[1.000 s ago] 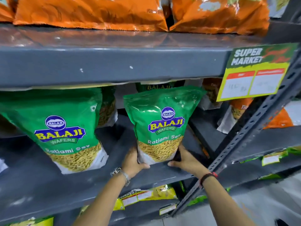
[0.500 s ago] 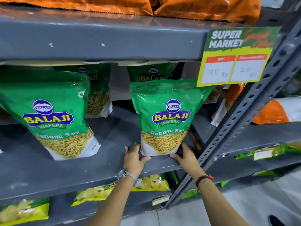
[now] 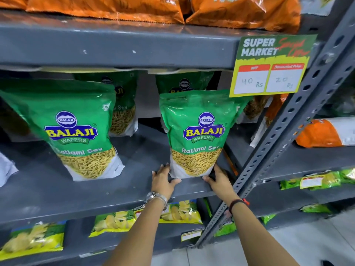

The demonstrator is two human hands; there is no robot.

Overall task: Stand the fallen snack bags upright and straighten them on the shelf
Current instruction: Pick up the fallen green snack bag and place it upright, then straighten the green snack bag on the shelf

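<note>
I am looking at a grey painted metal shelf [image 3: 57, 192] in a shop aisle, scuffed and flat, held by a perforated grey steel upright [image 3: 288, 120] on the right. Pale floor tiles show at the bottom right.

Nearest, my two bare forearms reach up to the shelf edge. My left hand [image 3: 163, 179], with a metal watch at the wrist, is partly open, fingers along the bag's lower left side and thumb under its bottom corner. My right hand [image 3: 219, 179], with a dark band at the wrist, mirrors it on the lower right. Between them stands the green glossy plastic snack pouch printed with yellow sev strands [image 3: 197, 135], upright at the front edge, leaning slightly.

To finish well, I judge I should press the base flat, square the label to the aisle, then let go gently so it does not tip.

To the left, a second green snack pouch [image 3: 76, 131] leans noticeably. Behind both, more green pouches stand at the back. Above hangs a green and yellow paper price card [image 3: 269, 64], with orange foil snack bags [image 3: 115, 8] on the top shelf. Below lie yellow snack packets [image 3: 115, 221].
</note>
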